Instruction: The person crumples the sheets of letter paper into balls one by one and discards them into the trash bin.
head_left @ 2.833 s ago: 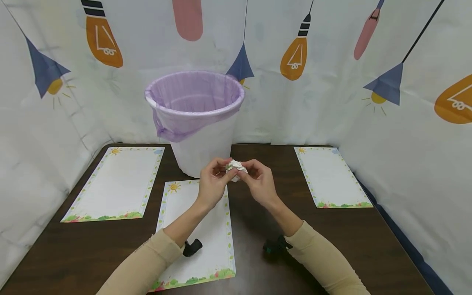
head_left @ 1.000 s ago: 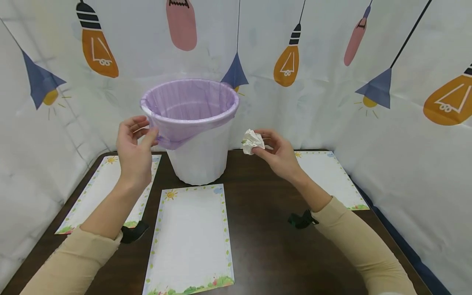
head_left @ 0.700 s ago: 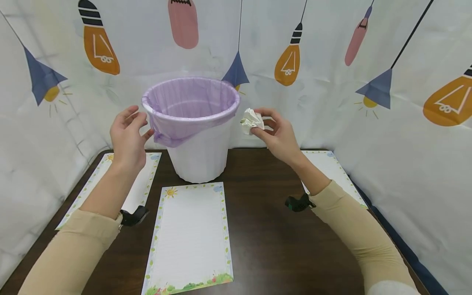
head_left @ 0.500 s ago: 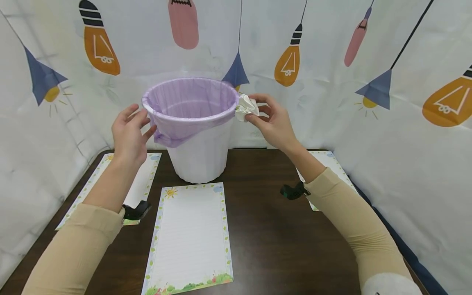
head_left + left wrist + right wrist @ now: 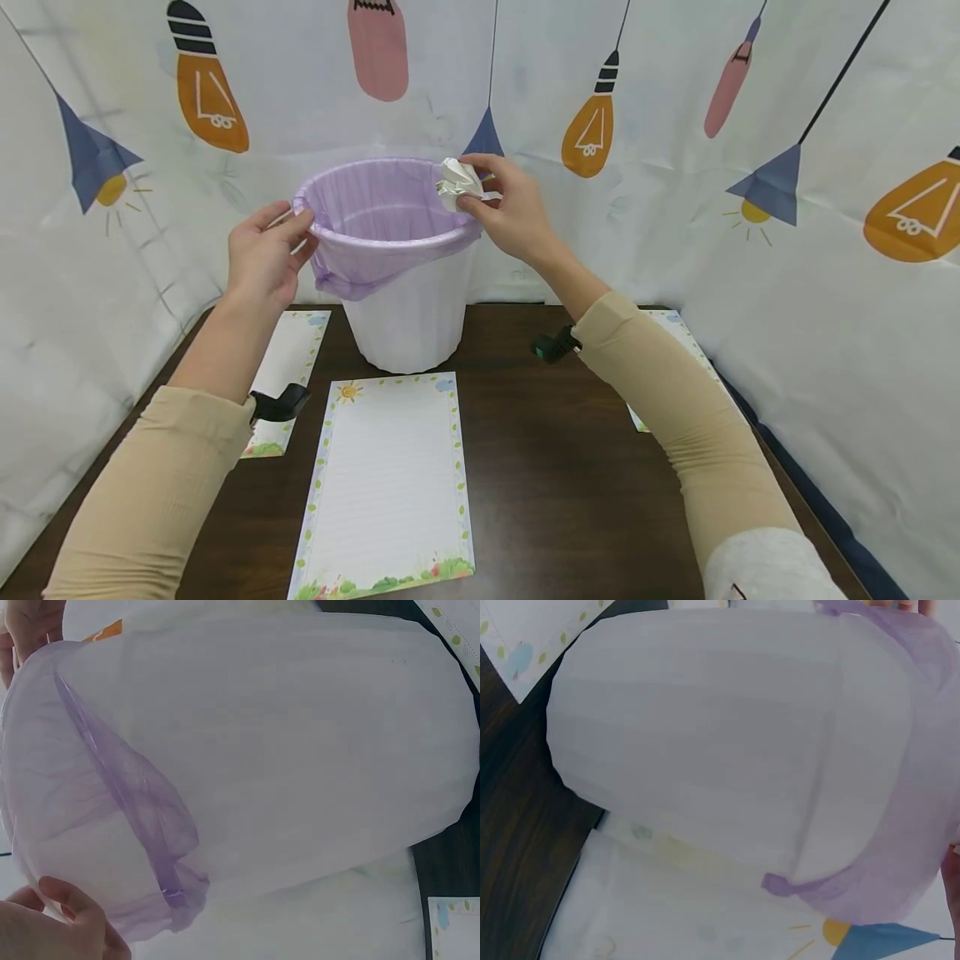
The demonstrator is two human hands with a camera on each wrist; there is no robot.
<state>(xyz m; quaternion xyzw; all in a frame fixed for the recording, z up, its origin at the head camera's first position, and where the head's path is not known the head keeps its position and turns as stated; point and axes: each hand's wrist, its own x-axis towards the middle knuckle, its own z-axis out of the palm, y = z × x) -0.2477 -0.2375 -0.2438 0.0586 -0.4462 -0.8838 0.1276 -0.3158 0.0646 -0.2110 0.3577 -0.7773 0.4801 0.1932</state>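
My right hand (image 5: pixel 513 208) pinches a crumpled ball of paper (image 5: pixel 457 183) between thumb and fingers, over the right part of the trash bin's opening. The white trash bin (image 5: pixel 405 312) stands upright at the back of the table, lined with a purple bag (image 5: pixel 360 196) folded over its rim. On the bin's left side my left hand (image 5: pixel 262 258) holds the rim, with fingers on both sides of it in the left wrist view. The paper ball does not show in either wrist view; only the bin's outer wall (image 5: pixel 690 727) and hanging bag do there.
A bordered sheet of paper (image 5: pixel 390 483) lies in front of the bin. Another sheet (image 5: pixel 292 350) is partly behind my left arm, and a third (image 5: pixel 671 325) partly behind my right. A printed curtain (image 5: pixel 675 217) surrounds the dark table (image 5: pixel 547 483).
Both hands first held the paper ball together in front of the bin. The left hand then went to the rim's left side, while the right carried the ball up and leftward over the opening.
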